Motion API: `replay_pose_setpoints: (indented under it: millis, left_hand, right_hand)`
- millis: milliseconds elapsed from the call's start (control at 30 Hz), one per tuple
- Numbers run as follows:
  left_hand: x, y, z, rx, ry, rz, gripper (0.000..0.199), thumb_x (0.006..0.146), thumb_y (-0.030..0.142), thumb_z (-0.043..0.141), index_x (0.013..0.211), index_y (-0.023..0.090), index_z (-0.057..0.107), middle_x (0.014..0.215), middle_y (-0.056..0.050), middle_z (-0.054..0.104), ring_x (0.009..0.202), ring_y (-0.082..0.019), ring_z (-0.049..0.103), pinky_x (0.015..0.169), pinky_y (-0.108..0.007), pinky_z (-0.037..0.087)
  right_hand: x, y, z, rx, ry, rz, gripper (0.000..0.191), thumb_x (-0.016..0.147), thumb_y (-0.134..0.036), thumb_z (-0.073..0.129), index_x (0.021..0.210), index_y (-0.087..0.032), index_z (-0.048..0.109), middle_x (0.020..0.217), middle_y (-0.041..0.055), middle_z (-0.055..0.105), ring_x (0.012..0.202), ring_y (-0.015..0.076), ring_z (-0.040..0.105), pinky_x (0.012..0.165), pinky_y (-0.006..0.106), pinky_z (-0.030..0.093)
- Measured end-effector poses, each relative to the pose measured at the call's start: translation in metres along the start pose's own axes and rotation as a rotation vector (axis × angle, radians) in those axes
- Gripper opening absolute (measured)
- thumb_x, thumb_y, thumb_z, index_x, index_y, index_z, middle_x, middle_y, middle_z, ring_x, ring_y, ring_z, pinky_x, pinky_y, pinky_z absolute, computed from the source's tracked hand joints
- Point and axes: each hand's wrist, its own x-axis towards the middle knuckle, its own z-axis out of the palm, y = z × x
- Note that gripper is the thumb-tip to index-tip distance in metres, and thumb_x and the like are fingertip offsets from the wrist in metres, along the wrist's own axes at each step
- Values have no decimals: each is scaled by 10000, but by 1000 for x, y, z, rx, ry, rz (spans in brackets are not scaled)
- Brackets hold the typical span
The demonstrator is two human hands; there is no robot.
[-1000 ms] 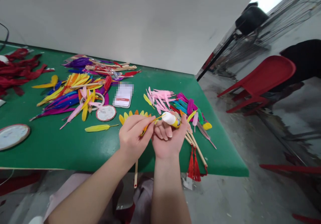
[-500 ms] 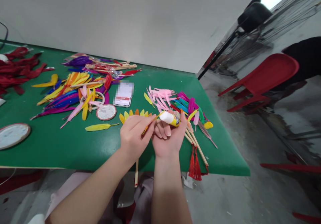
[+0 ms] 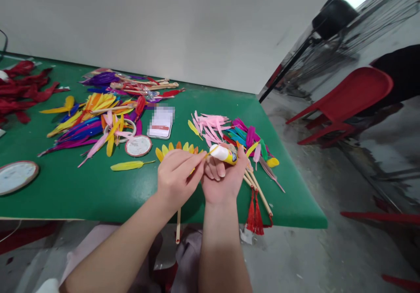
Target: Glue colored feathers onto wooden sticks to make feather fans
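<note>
My left hand (image 3: pixel 177 175) pinches a slim yellow-orange feather (image 3: pixel 208 154), mostly hidden by the fingers. Its thin end meets the white tip of a glue stick (image 3: pixel 226 155). That glue stick, with a yellow body, lies across the curled fingers of my right hand (image 3: pixel 228 186), which grips it palm up. Under my left hand is a fan of yellow and orange feathers (image 3: pixel 171 147); its wooden handle (image 3: pixel 178 227) sticks out past the table's front edge. A single yellow feather (image 3: pixel 127 165) lies to the left.
Pink feathers (image 3: pixel 211 124) and feathered sticks with red tassels (image 3: pixel 255 216) lie to the right. Leftward are a phone (image 3: pixel 160 124), round discs (image 3: pixel 138 146), a feather pile (image 3: pixel 82 129) and red cloth strips (image 3: pixel 28 85) on the green table (image 3: pixel 98 192). A red chair (image 3: pixel 357 92) stands beyond.
My right hand and the glue stick have shifted slightly to the right. The feather's thin end still touches the white tip, and both hands keep their holds.
</note>
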Motion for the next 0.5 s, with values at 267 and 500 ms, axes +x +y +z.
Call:
replay_pose_setpoints:
  millis: [267, 500]
  left_hand:
    - [2, -1, -1, 10, 12, -64, 188, 692, 54, 600, 866, 113, 638, 717, -49, 652, 655, -116, 576, 639, -262, 478]
    - [0, -4, -1, 15, -21, -18, 220, 706, 68, 589, 909, 137, 637, 708, -35, 639, 658, -113, 569, 639, -261, 474]
  right_hand:
    - [-2, 1, 2, 2, -55, 22, 471, 843, -440, 303, 642, -148, 614, 249, -79, 316, 237, 42, 182, 267, 152, 158]
    - [-2, 1, 1, -14, -16, 10, 434, 823, -445, 348, 649, -151, 614, 251, -82, 324, 234, 39, 199, 266, 145, 159]
